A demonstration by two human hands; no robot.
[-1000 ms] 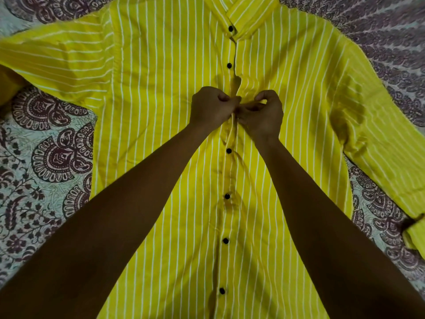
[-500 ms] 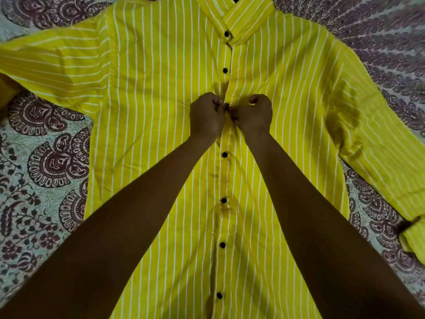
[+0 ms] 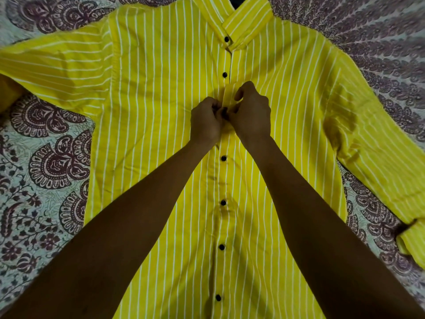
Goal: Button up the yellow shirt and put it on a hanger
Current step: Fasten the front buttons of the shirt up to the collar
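The yellow shirt (image 3: 161, 111) with white stripes lies flat, front up, collar at the top, sleeves spread to both sides. Small black buttons run down its middle placket; the collar button (image 3: 226, 38) and the one below it (image 3: 225, 75) look fastened, as do several lower ones (image 3: 223, 158). My left hand (image 3: 205, 122) and my right hand (image 3: 251, 111) meet at the placket, each pinching an edge of the fabric around a dark button between my fingertips. My fingers hide that button and its hole. No hanger is in view.
The shirt rests on a bedsheet (image 3: 46, 162) printed with dark maroon paisley and flower patterns, which shows on both sides. The right sleeve's cuff (image 3: 411, 240) reaches the frame's right edge; the left sleeve (image 3: 53, 65) runs off the left.
The view has shifted so the shirt sits lower in frame. My hands stay at the same placket spot; my right fingers have lifted and curled over the placket edge.
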